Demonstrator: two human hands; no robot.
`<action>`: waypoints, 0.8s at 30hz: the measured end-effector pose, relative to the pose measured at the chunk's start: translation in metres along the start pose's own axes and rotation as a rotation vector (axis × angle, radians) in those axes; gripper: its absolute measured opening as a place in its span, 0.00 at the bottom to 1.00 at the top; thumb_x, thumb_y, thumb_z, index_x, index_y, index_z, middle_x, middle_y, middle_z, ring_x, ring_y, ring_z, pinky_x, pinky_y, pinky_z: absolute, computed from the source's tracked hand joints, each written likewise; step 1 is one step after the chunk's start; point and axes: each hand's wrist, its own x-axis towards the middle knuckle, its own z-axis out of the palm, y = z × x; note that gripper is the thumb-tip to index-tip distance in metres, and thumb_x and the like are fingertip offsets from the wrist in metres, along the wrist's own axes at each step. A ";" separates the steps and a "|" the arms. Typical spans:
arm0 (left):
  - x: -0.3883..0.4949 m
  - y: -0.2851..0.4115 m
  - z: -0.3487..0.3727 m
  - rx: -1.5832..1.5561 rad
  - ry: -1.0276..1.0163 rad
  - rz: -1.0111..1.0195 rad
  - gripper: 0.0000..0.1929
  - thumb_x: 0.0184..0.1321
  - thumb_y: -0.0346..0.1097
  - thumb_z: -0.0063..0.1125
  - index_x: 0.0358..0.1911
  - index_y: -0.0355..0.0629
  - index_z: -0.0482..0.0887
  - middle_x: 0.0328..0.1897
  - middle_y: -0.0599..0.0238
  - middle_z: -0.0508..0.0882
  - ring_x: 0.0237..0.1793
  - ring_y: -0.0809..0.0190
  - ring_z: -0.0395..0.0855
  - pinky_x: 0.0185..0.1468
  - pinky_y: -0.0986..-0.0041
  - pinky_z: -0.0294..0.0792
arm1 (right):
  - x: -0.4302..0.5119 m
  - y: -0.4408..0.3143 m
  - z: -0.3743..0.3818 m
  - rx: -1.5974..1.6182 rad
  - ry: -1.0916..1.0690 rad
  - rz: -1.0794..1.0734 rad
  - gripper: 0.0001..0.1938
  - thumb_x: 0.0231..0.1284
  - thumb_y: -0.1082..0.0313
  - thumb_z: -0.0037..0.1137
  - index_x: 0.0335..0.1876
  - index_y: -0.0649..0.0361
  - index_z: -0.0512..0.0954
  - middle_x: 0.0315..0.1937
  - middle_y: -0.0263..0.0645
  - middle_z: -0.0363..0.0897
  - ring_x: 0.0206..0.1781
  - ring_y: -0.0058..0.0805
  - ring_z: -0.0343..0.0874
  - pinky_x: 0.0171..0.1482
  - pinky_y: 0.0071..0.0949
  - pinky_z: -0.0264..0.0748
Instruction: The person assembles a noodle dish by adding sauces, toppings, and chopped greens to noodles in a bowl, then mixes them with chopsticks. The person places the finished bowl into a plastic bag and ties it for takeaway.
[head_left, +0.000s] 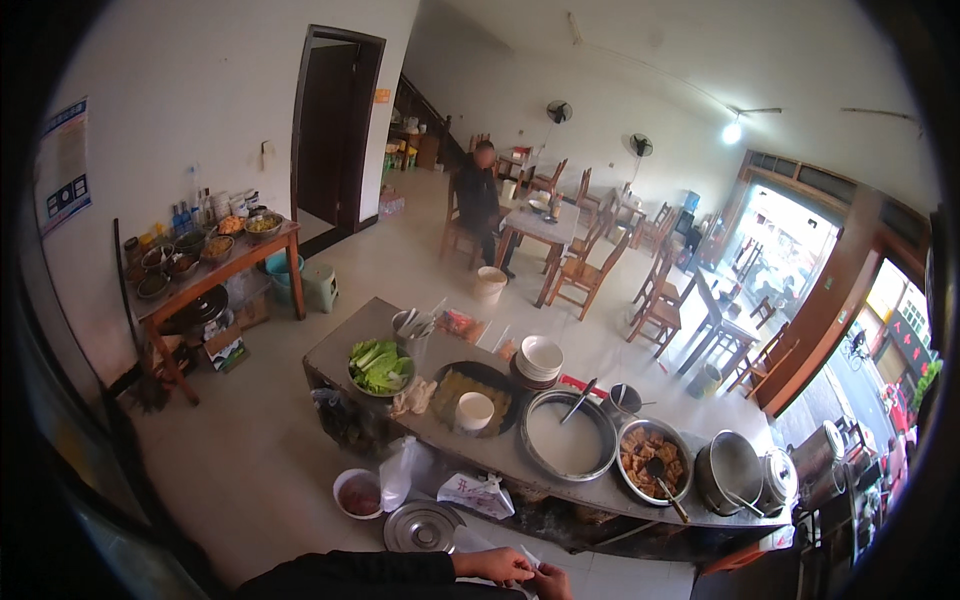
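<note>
At the bottom edge my left hand (495, 564) reaches in from the left in a black sleeve. Its fingertips meet those of my right hand (552, 582), which is partly cut off by the frame. Both hands pinch a thin whitish piece of plastic (531, 556), perhaps a bag; most of it is hidden. Just beyond them lies a round metal lid (421, 528). A white bucket (358, 495) with reddish contents stands beside it, near a bundle of clear plastic bags (398, 472). A white bag with red print (477, 496) hangs at the counter's near side.
The counter (337, 341) bears a bowl of lettuce (381, 366), a pan of flat yellowish food (450, 390), stacked bowls (540, 360), a pot of white liquid (566, 439), fried pieces (654, 459) and a deep pot (727, 472). A person (478, 199) sits at a table beyond.
</note>
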 end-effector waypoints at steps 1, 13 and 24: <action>-0.006 0.001 -0.004 -0.001 -0.008 0.024 0.20 0.78 0.53 0.65 0.56 0.44 0.89 0.42 0.72 0.89 0.34 0.71 0.84 0.36 0.74 0.78 | -0.005 -0.018 0.006 0.011 0.000 0.101 0.21 0.74 0.57 0.67 0.66 0.57 0.87 0.41 0.32 0.90 0.40 0.19 0.82 0.42 0.30 0.81; -0.050 0.054 -0.011 0.038 0.044 0.011 0.20 0.77 0.55 0.65 0.50 0.43 0.90 0.41 0.72 0.90 0.33 0.71 0.83 0.34 0.74 0.76 | -0.013 -0.026 0.009 -0.051 0.038 0.070 0.17 0.78 0.54 0.63 0.55 0.60 0.89 0.35 0.27 0.85 0.34 0.17 0.77 0.36 0.29 0.75; -0.047 0.053 -0.022 0.009 0.031 -0.060 0.20 0.77 0.54 0.66 0.51 0.42 0.88 0.40 0.72 0.88 0.35 0.71 0.82 0.37 0.76 0.76 | 0.011 0.010 0.017 0.247 0.114 0.111 0.14 0.81 0.60 0.63 0.36 0.57 0.76 0.27 0.27 0.75 0.27 0.17 0.71 0.28 0.26 0.67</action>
